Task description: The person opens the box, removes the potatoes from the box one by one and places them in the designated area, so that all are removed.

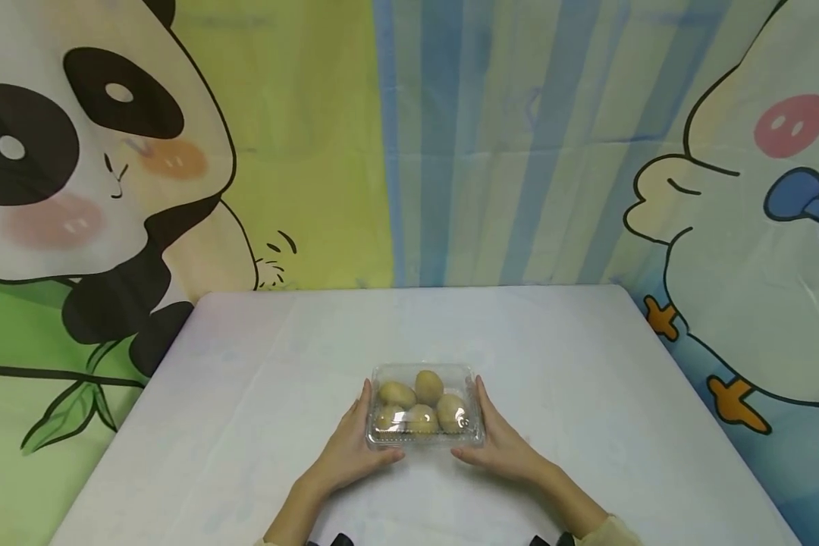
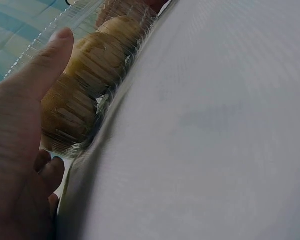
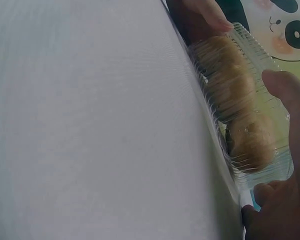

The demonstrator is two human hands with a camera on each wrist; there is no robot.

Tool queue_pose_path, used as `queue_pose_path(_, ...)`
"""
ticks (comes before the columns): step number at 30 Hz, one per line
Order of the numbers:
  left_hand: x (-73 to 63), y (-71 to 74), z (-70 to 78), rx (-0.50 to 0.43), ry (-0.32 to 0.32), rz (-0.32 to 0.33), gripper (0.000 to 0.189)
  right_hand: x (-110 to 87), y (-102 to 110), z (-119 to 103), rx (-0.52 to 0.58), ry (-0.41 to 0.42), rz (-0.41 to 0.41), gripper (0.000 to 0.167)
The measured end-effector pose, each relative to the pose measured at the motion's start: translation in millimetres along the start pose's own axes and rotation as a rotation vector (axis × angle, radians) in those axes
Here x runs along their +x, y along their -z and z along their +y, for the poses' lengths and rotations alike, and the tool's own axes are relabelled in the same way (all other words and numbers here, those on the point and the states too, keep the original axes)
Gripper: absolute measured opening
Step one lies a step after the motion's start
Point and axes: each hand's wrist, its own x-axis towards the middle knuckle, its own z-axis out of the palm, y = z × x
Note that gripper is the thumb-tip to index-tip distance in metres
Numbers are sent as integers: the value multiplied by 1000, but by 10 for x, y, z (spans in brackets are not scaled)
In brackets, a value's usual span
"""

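Observation:
A clear plastic clamshell box (image 1: pixel 425 434) sits near the middle of the white table, its lid down. Inside lie several rounded, yellow-brown pieces (image 1: pixel 428 387) that look like potatoes. My left hand (image 1: pixel 353 444) holds the box's left side, fingers along the wall and thumb reaching across the front corner. Opposite it, my right hand (image 1: pixel 501 440) holds the right side in the same way. In the left wrist view the thumb (image 2: pixel 47 62) lies against the ribbed plastic, with the other fingers low by the box's end. The right thumb (image 3: pixel 285 85) touches the box in the right wrist view.
A white cloth covers the table (image 1: pixel 280 341), whose far edge meets a hanging curtain (image 1: pixel 519 152) with stripes. A panda print (image 1: pixel 109 152) is on the left and a white cartoon bird (image 1: pixel 751 288) on the right. Dark objects (image 1: pixel 341 540) show at the bottom edge.

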Motion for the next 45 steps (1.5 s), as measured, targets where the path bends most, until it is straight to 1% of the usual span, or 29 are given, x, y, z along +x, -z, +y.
queue_pose_path(3,-3,13,-7,5,9,8,131,-2,-27,20,23,-1,1,126)
queue_pose_path(6,-5,17,-35,6,4,12,130,-12,-60,47,32,-2,6,127)
queue_pose_path(13,4,44,-74,23,-36,49,127,-16,-137,66,63,20,40,125)
queue_pose_path(16,12,70,-82,33,-38,57,126,1,-164,57,76,15,52,124)
queue_pose_path(20,24,98,-89,39,-39,45,125,19,-195,69,64,-3,62,124)
queue_pose_path(24,32,106,-95,42,-35,27,125,24,-214,84,51,-8,92,122)
queue_pose_path(28,15,99,-96,41,-43,28,123,13,-230,96,36,3,123,118)
queue_pose_path(31,-2,88,-104,48,-43,35,123,-2,-238,106,-1,24,137,116)
queue_pose_path(33,-7,80,-109,45,-38,35,123,-11,-231,112,-36,36,139,115)
queue_pose_path(36,8,59,-115,41,-39,39,124,-14,-189,105,-60,44,121,115)
queue_pose_path(42,80,6,-108,27,-104,77,120,-15,-78,66,-50,30,78,118)
queue_pose_path(45,92,-19,-111,27,-114,86,120,-19,-53,58,-41,23,66,118)
